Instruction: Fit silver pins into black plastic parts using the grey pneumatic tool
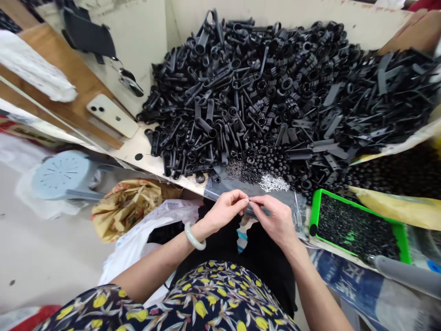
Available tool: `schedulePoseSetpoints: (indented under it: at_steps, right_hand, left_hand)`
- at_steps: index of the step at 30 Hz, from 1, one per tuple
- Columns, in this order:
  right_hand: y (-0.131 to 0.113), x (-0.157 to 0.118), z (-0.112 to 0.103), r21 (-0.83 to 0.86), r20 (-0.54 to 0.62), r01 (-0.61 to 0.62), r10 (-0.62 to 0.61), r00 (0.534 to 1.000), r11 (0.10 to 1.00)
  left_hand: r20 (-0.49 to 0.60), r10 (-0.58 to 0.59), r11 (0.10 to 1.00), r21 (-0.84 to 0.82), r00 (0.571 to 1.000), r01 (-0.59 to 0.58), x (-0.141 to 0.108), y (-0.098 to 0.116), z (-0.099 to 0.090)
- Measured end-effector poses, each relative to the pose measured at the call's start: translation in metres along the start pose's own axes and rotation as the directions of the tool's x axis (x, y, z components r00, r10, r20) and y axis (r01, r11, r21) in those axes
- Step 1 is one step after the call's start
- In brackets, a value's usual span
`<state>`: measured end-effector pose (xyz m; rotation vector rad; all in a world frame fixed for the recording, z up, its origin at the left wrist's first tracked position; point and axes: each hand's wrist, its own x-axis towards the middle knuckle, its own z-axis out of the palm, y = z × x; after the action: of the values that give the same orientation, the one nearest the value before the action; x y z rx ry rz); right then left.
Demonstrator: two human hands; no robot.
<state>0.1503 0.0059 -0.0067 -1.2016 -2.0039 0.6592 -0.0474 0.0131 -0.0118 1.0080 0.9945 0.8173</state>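
My left hand (227, 209), with a pale bangle (195, 236) on its wrist, meets my right hand (274, 216) at the front edge of the table. Both hands are closed in a pinch, fingertips touching around something too small to make out. Just beyond them lies a small heap of silvery metal pins (274, 183). Beside it are tiny dark bits (234, 170) and small black balls (270, 161). A large pile of black plastic clip-like parts (220, 92) fills the table behind, with flat black pieces (329, 147) to its right.
A green tray (313, 214) of small black pieces stands at the right, near a grey handle (406, 273). To the left are a white phone (112, 115) on a wooden ledge, keys (131, 82), a light blue stool (64, 174) and a brown paper bag (127, 207).
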Motion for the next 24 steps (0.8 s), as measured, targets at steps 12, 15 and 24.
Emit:
schedulePoseSetpoints:
  at_steps: [12,15,24]
  right_hand:
    - [0.001,-0.006,0.019,0.338,-0.19,-0.078,0.15,0.97,0.938]
    - [0.002,-0.007,0.016,0.154,-0.168,0.018,0.008,0.986,0.988]
    - [0.0,-0.005,0.013,0.245,-0.079,-0.053,0.075,0.994,0.968]
  left_hand:
    - [0.082,-0.164,0.888,-0.421,0.983,0.183,-0.01,0.004,0.013]
    - [0.071,-0.183,0.881,-0.43,0.98,0.196,-0.011,-0.001,0.012]
    - [0.026,-0.152,0.91,-0.386,0.988,0.15,-0.015,0.0,0.007]
